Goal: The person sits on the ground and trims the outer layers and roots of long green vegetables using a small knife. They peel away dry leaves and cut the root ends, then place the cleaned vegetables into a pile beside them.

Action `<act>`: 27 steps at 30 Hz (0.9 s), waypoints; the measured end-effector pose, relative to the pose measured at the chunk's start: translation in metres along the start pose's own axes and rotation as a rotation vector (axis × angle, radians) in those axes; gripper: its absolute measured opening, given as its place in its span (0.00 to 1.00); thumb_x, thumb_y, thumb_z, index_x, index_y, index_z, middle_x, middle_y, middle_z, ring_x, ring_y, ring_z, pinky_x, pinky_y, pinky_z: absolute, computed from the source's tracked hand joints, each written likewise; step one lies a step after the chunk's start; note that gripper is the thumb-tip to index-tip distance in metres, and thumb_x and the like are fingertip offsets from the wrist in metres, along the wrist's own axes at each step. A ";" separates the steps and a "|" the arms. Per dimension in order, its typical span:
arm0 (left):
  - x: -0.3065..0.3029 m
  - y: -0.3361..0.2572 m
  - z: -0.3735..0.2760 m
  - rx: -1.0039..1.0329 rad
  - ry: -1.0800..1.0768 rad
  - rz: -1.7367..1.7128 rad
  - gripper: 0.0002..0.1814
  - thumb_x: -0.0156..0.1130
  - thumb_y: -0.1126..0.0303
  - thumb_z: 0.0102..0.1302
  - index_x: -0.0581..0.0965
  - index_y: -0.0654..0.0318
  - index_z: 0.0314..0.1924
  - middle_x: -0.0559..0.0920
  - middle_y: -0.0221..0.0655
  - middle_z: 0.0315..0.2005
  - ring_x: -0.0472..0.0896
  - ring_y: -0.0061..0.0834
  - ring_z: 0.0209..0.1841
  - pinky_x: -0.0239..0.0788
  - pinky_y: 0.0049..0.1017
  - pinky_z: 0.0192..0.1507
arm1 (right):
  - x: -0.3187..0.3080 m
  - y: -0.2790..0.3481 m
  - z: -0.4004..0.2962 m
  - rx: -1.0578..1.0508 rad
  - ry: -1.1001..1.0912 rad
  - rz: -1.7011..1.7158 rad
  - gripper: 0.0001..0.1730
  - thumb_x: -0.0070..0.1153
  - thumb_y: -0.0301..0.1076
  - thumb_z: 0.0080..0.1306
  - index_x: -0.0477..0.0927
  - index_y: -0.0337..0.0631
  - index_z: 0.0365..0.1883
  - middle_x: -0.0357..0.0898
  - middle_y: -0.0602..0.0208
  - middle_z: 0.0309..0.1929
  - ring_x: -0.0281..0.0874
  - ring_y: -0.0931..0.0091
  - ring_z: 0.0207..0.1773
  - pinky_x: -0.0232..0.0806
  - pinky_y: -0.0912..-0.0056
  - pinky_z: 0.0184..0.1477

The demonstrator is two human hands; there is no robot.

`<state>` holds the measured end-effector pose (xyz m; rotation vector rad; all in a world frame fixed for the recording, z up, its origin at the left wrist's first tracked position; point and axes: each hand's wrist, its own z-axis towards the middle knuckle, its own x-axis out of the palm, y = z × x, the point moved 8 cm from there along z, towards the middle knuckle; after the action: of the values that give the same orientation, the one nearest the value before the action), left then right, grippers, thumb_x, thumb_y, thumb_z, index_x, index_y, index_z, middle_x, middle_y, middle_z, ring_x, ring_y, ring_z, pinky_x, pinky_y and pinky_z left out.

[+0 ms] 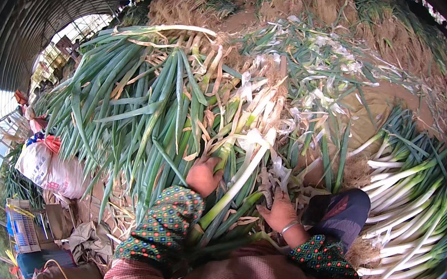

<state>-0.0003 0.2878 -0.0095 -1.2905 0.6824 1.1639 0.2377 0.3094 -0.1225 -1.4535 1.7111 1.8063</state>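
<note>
My left hand (203,175) is closed around the green part of a large green onion stalk (225,156) at the right side of a heap. The heap of unpeeled green onions (144,104) spreads to the left, long leaves pointing left and roots to the right. A stripped green onion with a white shank (241,179) lies slanting between my hands, its green end towards my lap. My right hand (281,214) is lower right of it, with thumb and fingers on a greyish dry outer leaf (266,188). Loose papery skins (281,172) lie just beyond those fingers.
Peeled green onions (404,203) lie in a row at right, beside my knee (340,214). Stripped leaves and skins (320,63) litter the ground ahead. More bundles (328,4) stand behind. At left are a white sack (52,168), a plastic crate (23,226) and crumpled cloth (91,240).
</note>
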 end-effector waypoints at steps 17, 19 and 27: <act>0.044 0.036 0.026 -0.277 0.497 -0.191 0.53 0.78 0.51 0.44 0.63 0.75 0.65 0.79 0.53 0.51 0.79 0.45 0.54 0.68 0.33 0.59 | -0.055 0.076 -0.049 -0.205 0.142 0.186 0.26 0.58 0.42 0.62 0.70 0.28 0.49 0.78 0.38 0.38 0.77 0.47 0.42 0.71 0.48 0.45; 0.047 0.051 0.013 -0.288 0.467 -0.300 0.51 0.80 0.56 0.45 0.64 0.72 0.65 0.81 0.48 0.50 0.79 0.39 0.53 0.67 0.32 0.59 | -0.062 0.084 -0.066 -0.229 0.155 0.198 0.30 0.58 0.41 0.62 0.67 0.27 0.55 0.77 0.36 0.39 0.77 0.47 0.43 0.71 0.49 0.47; 0.061 0.063 -0.016 -0.620 0.322 -0.823 0.36 0.71 0.55 0.60 0.71 0.72 0.61 0.82 0.36 0.46 0.79 0.25 0.46 0.71 0.25 0.51 | -0.050 0.071 -0.017 -0.188 0.071 0.096 0.28 0.58 0.42 0.62 0.68 0.28 0.52 0.77 0.38 0.40 0.77 0.46 0.43 0.70 0.49 0.47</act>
<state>-0.0352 0.2814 -0.0917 -2.0436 -0.0536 0.4800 0.2156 0.2966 -0.0373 -1.5496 1.7110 2.0372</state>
